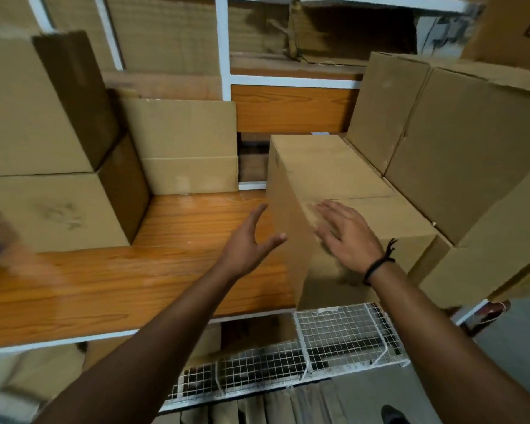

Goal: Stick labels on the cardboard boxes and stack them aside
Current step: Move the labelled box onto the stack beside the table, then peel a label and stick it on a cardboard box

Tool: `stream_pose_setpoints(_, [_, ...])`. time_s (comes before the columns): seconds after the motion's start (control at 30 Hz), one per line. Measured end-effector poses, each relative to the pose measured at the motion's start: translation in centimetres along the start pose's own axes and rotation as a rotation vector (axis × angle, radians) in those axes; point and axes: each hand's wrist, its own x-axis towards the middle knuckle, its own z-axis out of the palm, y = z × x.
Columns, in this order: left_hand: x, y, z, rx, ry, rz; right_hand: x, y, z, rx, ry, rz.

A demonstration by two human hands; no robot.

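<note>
On the wooden shelf, right hand rests flat on a cardboard box.

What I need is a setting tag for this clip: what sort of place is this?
Probably a storeroom or packing area: plain cardboard boxes stacked on a wood-topped shelf with a white frame, flattened cardboard leaning behind, and wire mesh baskets below.

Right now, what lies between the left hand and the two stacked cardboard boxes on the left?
In the head view, only bare wooden shelf separates the left hand from the stacked cardboard boxes.
</note>
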Motion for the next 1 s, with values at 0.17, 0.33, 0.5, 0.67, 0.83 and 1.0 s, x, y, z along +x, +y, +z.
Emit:
stream_pose_setpoints(0.17, [-2.2, -4.1, -10.1, 0.068, 0.243, -0.054, 4.4, -8.9, 3.6, 0.129, -0.011, -0.101])
stream_pose_setpoints(0.33, [-3.6, -8.1, -20.8, 0.099, 0.473, -0.040, 8.6, -19.1, 7.9, 0.203, -0.068, -0.230])
stream_pose_setpoints(0.5, [-4.0, -12.5, -32.3, 0.236, 0.622, 0.010, 14.3, -30.7, 11.4, 0.317, -0.073, -0.396])
stream_pose_setpoints(0.67, [-2.1, -16.6, -43.9, 0.357, 0.736, 0.011, 21.3, -40.0, 14.2, 0.614, -0.032, -0.224])
stream_pose_setpoints(0.83, [1.4, -19.8, -51.0, 0.517, 0.708, 0.083, 26.7, -44.9, 16.0, 0.722, 0.189, -0.041])
stream_pose_setpoints(1.0, [4.2, -22.0, -53.4, 0.487, 0.634, 0.015, 29.7, -46.1, 17.8, 0.499, 0.312, -0.136])
